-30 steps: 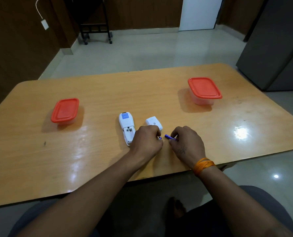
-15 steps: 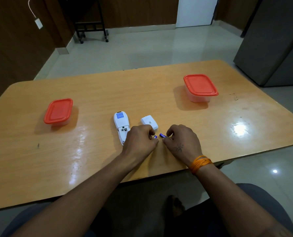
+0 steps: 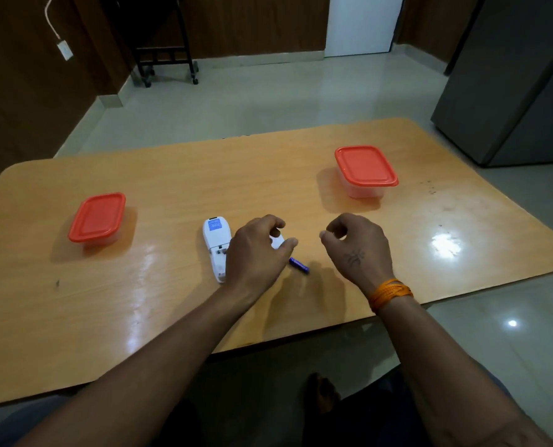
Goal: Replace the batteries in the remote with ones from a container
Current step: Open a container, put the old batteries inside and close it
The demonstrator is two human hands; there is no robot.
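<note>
A white remote (image 3: 215, 245) lies face down near the table's front middle, its battery bay uncovered. Its white cover (image 3: 276, 241) lies just right of it, mostly hidden behind my left hand (image 3: 257, 253). A blue battery (image 3: 298, 265) lies on the table between my hands. My left hand hovers above the remote's lower end with loosely curled fingers and holds nothing. My right hand (image 3: 357, 250) is raised to the right of the battery, fingers loosely curled, empty. Two clear containers with orange lids stand on the table: one at the left (image 3: 97, 218), one at the back right (image 3: 365, 171).
The wooden table (image 3: 172, 175) has rounded corners; its front edge runs just before my forearms. A grey cabinet (image 3: 514, 79) stands beyond the right end. A dark wheeled stand (image 3: 164, 53) is by the far wall.
Both hands have lifted off the table and moved apart. The blue batteries they pinched are released; one now lies on the table between them.
</note>
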